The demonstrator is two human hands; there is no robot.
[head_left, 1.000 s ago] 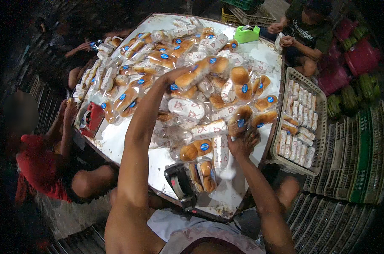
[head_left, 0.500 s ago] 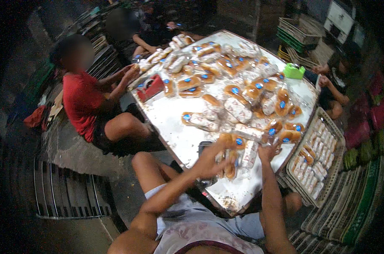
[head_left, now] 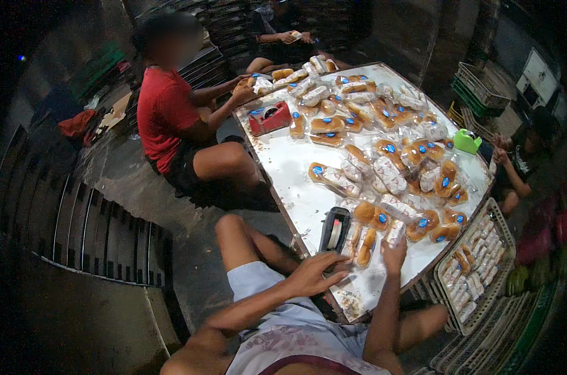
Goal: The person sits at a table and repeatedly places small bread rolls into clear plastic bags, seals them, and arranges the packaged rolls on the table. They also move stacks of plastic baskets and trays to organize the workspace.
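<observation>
My right hand [head_left: 392,255] is closed around the near end of a bagged bread roll [head_left: 396,230] at the near corner of the white table [head_left: 286,165]. Fingers apart and empty, my left hand [head_left: 318,275] hovers by the table's near edge, just below a black tape dispenser [head_left: 334,230]. Between my hands lie slim bagged rolls [head_left: 366,247], golden brown. Beyond them is a larger bagged roll [head_left: 371,215] with a blue label. Many more clear-bagged rolls [head_left: 389,169] are heaped across the table's middle and far side.
A person in a red shirt [head_left: 164,119] sits at the left, handling rolls beside a red tape dispenser [head_left: 269,119]. Other people sit at the far side and right, near a green dispenser [head_left: 466,141]. A crate [head_left: 451,307] of packed rolls stands right of the table.
My left hand has drawn back from the slim rolls toward the table's near edge, uncovering the black dispenser. My right hand now grips a bagged roll. The whole view has shifted.
</observation>
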